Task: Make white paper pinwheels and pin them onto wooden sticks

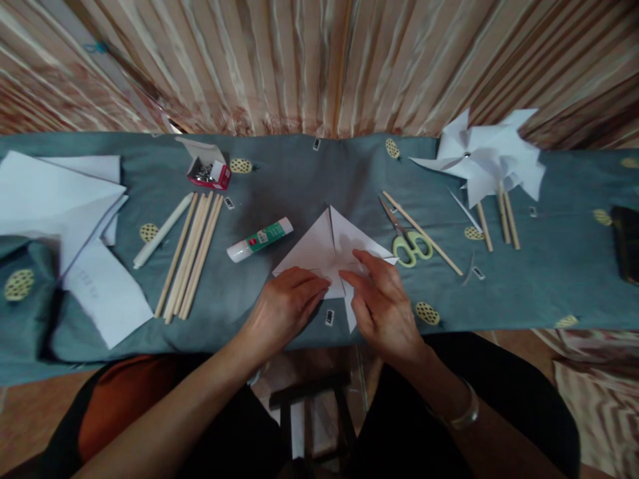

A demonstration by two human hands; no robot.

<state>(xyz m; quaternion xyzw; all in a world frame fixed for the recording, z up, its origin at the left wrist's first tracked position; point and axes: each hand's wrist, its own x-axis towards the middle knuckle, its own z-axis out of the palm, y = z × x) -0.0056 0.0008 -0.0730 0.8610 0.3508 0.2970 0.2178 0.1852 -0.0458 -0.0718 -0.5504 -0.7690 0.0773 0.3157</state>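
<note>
A white sheet of paper (319,243) with cuts running in from its corners lies on the cloth in front of me. One narrow point of it sticks out toward me below my right hand. My left hand (289,303) grips the paper's near left edge, fingers close together and pressed down on it. My right hand (382,299) rests on the right part of the sheet with its fingers apart, fingertips near the middle. Left of the paper lies a glue stick (260,239) with a green label. Green-handled scissors (412,247) lie to the right, blades partly apart.
A thin wooden stick (424,233) lies by the scissors. Paper pinwheels (479,156) on sticks are at the back right. Several wooden sticks (192,259), a white rod (164,229), an opened red box (210,171) of small metal pieces and white paper sheets (110,286) lie left.
</note>
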